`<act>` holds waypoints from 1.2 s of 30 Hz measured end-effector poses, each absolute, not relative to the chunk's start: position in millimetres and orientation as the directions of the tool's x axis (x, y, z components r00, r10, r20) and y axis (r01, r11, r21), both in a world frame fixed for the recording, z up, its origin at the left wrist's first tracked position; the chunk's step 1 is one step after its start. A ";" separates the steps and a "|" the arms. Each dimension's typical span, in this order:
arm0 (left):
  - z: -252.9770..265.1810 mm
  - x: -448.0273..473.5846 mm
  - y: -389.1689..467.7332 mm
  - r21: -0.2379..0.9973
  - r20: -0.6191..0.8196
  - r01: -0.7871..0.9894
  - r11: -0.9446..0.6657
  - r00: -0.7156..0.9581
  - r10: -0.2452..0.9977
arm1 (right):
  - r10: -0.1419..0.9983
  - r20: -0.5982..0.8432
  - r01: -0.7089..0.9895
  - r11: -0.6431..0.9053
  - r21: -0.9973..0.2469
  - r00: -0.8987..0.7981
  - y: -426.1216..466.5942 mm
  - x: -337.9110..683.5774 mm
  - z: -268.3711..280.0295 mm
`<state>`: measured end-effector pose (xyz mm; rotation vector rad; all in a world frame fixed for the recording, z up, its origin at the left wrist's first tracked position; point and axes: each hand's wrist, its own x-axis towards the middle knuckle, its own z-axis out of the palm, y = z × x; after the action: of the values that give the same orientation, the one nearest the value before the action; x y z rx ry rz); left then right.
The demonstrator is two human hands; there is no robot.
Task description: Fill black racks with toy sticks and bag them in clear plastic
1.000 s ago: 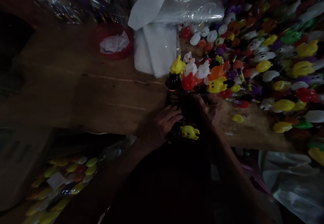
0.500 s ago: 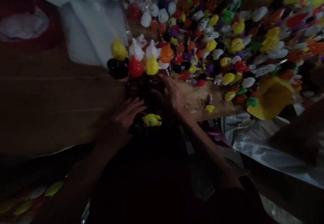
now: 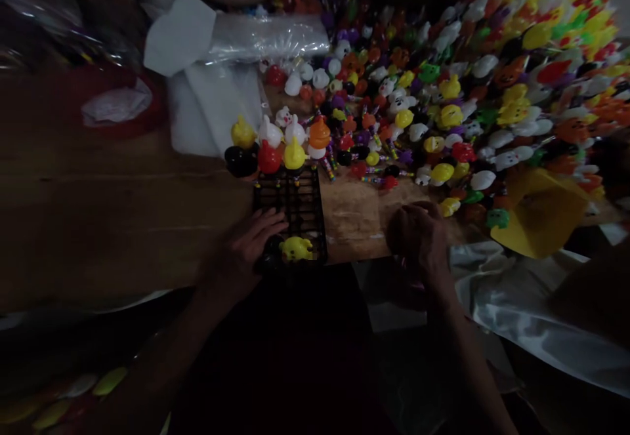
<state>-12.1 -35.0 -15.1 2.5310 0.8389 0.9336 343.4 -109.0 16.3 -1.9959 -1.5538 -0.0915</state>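
A black slotted rack [image 3: 305, 202] lies at the table's front edge. Several small figure-topped sticks stand along its far side, with a red top [image 3: 270, 157], a yellow top [image 3: 294, 154] and an orange top [image 3: 319, 133] among them. My left hand [image 3: 249, 241] rests on the rack's left side, fingers stretched out and holding nothing. Beside its fingertips are a yellow animal figure [image 3: 295, 248] and a dark round one [image 3: 269, 256]. Right of the rack, my right hand [image 3: 423, 238] is at the table edge, its fingers curled; whatever they grip is hidden in shadow.
A big heap of colourful figure-topped sticks [image 3: 403, 118] covers the table's right and back. A yellow curved piece [image 3: 536, 215] lies at the right edge. Clear plastic film [image 3: 270, 36] and white sheets [image 3: 207, 113] lie behind the rack, near a red container [image 3: 147, 120].
My right hand has left the rack and moved right, where the small yellow-topped stick was; that stick no longer shows. My left hand stays on the rack. The view has shifted slightly.
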 end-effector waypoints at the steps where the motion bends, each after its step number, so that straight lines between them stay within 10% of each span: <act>1: -14.5 -12.0 -35.3 0.475 0.478 0.416 -0.775 0.618 0.625 | 0.847 0.423 0.895 -0.126 -0.429 0.322 -99.2 340.9 23.3; 7: -15.5 -12.1 -36.6 0.507 0.460 0.426 -0.749 0.602 0.653 | 0.755 0.591 0.917 -0.035 -0.397 0.285 -16.0 354.2 67.6; 23: -27.5 -13.8 -38.9 0.586 0.409 0.455 -0.670 0.548 0.730 | 0.908 0.417 0.987 0.035 -0.155 0.033 2.0 326.3 3.5; 30: 25.7 0.1 -40.3 0.755 0.379 0.393 -0.526 0.394 0.838 | 0.797 0.604 0.926 0.244 -0.288 -0.022 -29.8 295.5 42.5; 36: 38.8 19.4 -50.5 0.955 -0.004 0.281 -0.093 0.325 0.946 | 0.927 0.373 0.600 0.321 -0.733 -0.040 -76.8 213.3 54.2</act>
<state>19.4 -50.5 38.8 1.5937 1.1411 0.8370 213.3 -76.8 54.2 -1.3769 -1.7394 0.4845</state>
